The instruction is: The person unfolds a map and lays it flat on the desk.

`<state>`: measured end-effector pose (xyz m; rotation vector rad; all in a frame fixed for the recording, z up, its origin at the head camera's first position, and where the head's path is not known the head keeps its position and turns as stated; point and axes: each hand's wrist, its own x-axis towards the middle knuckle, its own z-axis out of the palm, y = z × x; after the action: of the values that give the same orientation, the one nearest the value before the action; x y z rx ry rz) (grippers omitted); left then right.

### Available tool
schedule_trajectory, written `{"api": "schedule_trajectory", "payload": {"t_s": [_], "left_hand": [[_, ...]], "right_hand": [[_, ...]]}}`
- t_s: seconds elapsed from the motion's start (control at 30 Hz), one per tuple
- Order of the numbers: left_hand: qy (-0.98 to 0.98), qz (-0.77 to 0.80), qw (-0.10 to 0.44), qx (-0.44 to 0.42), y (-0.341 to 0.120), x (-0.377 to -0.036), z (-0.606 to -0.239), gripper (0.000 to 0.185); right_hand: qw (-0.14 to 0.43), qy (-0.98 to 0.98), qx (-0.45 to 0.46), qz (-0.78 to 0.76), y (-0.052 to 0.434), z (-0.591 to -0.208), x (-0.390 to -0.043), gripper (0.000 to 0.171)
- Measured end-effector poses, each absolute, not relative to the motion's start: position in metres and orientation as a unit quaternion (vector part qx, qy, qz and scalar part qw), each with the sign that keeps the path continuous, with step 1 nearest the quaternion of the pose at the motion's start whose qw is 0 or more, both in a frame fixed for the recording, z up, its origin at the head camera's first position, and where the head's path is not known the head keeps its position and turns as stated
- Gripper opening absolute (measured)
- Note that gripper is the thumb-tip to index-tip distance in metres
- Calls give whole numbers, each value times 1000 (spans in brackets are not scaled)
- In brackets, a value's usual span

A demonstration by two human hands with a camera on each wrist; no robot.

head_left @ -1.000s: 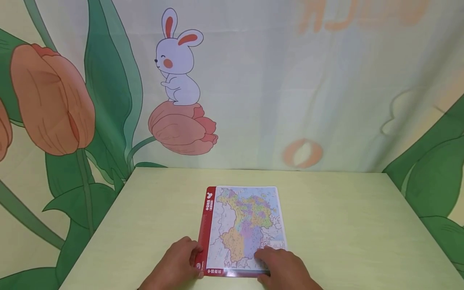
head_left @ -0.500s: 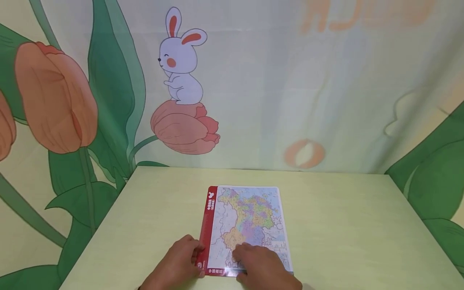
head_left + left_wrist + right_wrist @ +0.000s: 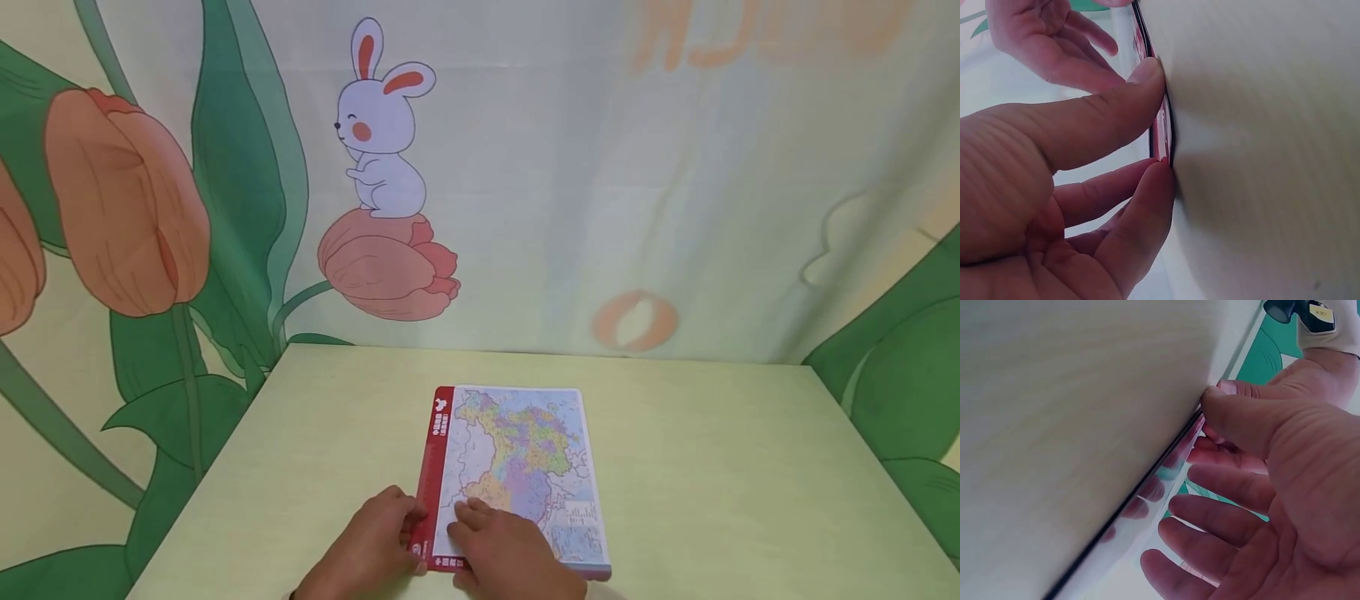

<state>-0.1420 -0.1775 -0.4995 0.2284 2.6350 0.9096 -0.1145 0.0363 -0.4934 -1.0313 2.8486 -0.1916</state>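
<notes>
Pinching the red left edge of the map board (image 3: pixel 510 475) near its front corner, your left hand (image 3: pixel 367 542) had its grip clamped on it, thumb on top. Your right hand (image 3: pixel 510 554) lay with fingers relaxed across the board's near end. I judged you were steadying it; lifting next needed a firmer hold. The tabletop (image 3: pixel 712 467) offered open room rightward.

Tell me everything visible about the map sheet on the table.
The map sheet is a flat, glossy, laminated-looking rectangle with a red strip down its left side and a multicoloured map on pale ground. It lies flat on the pale green table, near the front edge, long side running away from the person. The left hand presses its near red edge with thumb and fingertips; the right hand rests on its near part, covering the lower left of the map.
</notes>
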Motion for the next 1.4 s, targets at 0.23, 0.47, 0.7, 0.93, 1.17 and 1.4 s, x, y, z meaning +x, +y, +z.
{"api": "schedule_trajectory", "payload": {"t_s": [0.23, 0.47, 0.7, 0.93, 1.17, 1.4], "left_hand": [[924, 328, 185, 70, -177, -143, -498, 58], [928, 312, 179, 95, -177, -144, -498, 55], [927, 312, 175, 111, -179, -144, -499, 51], [929, 306, 168, 118, -180, -145, -501, 49], [924, 321, 186, 97, -181, -146, -503, 53], [927, 313, 173, 108, -181, -145, -504, 46]], "right_hand": [[56, 931, -360, -30, 26, -495, -119, 49], [38, 915, -403, -2, 23, -498, -116, 57], [-18, 896, -441, 47, 24, -501, -112, 55], [29, 898, -439, 21, 28, -496, -112, 64], [62, 898, -434, 34, 31, -495, -108, 82], [99, 907, -407, 46, 27, -494, -104, 88]]}}
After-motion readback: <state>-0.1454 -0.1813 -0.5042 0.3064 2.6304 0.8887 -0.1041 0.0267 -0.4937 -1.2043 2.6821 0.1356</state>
